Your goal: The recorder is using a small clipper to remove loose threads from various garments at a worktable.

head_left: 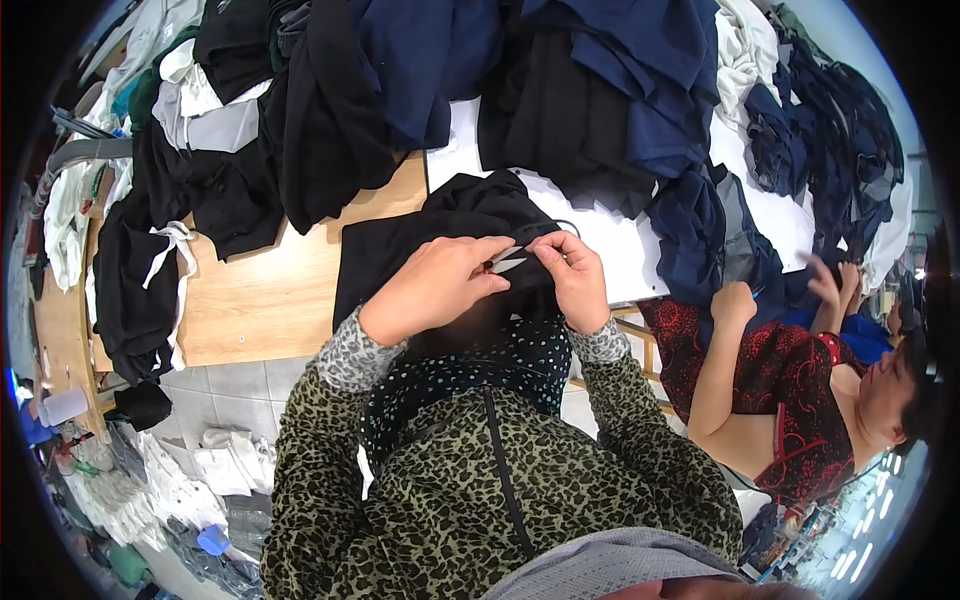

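Left hand [440, 280], over the black garment [390, 245] on the table's [260, 300] near side, holds small snips [508, 265], blades pointing right. Just beside their tips, the right hand [573, 275] pinches finger and thumb together; what they grip, I cannot tell.

Navy garments [640, 90] and black garments [325, 120] are heaped along the far side of a wood-grain tabletop [260, 300] and an adjoining white tabletop [600, 250]. A grey cloth [225, 125] is laid among the dark piles at upper left, while white fabric [745, 50] is bunched at upper right. At right, a co-worker [780, 395] dressed in a red-and-black patterned top [815, 450] is seen beside navy cloth. At lower left, white bundles [235, 460] are strewn across a pale tiled floor [240, 412].
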`<state>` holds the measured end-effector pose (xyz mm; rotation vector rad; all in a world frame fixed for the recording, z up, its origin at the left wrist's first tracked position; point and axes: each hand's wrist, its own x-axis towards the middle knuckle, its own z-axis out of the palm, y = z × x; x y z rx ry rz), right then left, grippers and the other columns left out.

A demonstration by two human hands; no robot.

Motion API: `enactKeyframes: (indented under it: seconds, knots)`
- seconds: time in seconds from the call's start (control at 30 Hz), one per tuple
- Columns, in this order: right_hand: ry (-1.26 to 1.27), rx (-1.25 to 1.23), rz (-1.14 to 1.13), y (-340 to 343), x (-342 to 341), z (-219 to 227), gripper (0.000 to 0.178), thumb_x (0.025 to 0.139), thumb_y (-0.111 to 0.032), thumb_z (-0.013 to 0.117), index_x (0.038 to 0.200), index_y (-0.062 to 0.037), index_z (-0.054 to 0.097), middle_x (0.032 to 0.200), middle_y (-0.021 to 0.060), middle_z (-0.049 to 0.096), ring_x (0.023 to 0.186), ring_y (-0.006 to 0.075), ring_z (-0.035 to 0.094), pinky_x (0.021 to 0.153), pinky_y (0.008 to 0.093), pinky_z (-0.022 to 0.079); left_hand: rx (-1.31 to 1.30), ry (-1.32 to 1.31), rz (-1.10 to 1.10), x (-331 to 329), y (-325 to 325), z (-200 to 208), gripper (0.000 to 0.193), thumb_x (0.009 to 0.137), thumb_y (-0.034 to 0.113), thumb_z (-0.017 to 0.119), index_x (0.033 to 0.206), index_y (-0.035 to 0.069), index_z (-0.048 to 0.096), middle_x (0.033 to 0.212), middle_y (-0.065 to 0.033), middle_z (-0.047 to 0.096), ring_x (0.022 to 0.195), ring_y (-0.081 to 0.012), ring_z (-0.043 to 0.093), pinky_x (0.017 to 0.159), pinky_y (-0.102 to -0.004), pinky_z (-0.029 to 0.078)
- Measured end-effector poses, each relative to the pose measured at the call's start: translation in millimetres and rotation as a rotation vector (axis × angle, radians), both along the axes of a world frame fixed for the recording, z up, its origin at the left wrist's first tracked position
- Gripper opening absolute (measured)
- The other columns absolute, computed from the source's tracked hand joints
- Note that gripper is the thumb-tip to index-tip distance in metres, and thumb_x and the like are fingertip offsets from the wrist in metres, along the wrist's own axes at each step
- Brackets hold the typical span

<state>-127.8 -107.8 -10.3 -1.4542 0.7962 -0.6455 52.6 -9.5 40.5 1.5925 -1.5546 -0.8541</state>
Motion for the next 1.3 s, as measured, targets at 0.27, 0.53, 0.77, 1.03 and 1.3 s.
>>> enactKeyframes:
  seconds: [0.27,0.53,0.77,1.03,1.3]
  knots:
    - [0.031,-0.087,-0.008,0.1,1.9,0.6,0.009,0.089,-0.005,0.056,0.086,0.0025,0.059,0.077,0.0031,0.062,0.073,0.0086,0.055,0.069,0.0219,0.045,0.220,-0.127,-0.132,4.1,-18.4,10.7,0.031,0.079,0.018,0.065,0.099,0.001,0.049,0.082,-0.0180,0.063,0.083,-0.0358,0.061,0.071,-0.0423,0.046]
    - [0.101,-0.226,-0.016,2.2,2.2,3.9,0.007,0.087,-0.005,0.059,0.085,0.0017,0.058,0.075,0.0050,0.062,0.069,0.0096,0.056,0.064,0.0232,0.046,0.196,-0.218,-0.176,2.9,-24.6,11.2,0.033,0.079,0.019,0.067,0.099,0.000,0.048,0.080,-0.0191,0.062,0.078,-0.0351,0.061,0.068,-0.0408,0.046]
    - [0.111,-0.233,-0.029,1.9,3.0,3.9,0.007,0.086,-0.005,0.059,0.085,0.0016,0.058,0.074,0.0057,0.062,0.068,0.0106,0.056,0.063,0.0234,0.045,0.152,-0.187,-0.173,6.3,-24.7,8.3,0.033,0.079,0.018,0.066,0.099,0.000,0.048,0.079,-0.0189,0.062,0.077,-0.0351,0.061,0.068,-0.0409,0.046]
    - [0.110,-0.242,-0.022,1.9,2.7,2.7,0.007,0.086,-0.005,0.059,0.085,0.0015,0.058,0.074,0.0058,0.062,0.068,0.0106,0.057,0.063,0.0234,0.046,0.188,-0.188,-0.189,3.0,-25.3,7.6,0.032,0.079,0.018,0.066,0.099,0.000,0.048,0.080,-0.0192,0.062,0.079,-0.0350,0.061,0.069,-0.0408,0.046]
    - [0.111,-0.239,-0.019,4.8,-0.1,3.3,0.006,0.086,-0.004,0.059,0.085,0.0018,0.059,0.075,0.0042,0.062,0.069,0.0091,0.056,0.065,0.0227,0.045,0.194,-0.099,-0.145,6.1,-14.4,7.8,0.032,0.080,0.019,0.064,0.101,0.001,0.049,0.084,-0.0194,0.063,0.086,-0.0362,0.061,0.073,-0.0426,0.047]
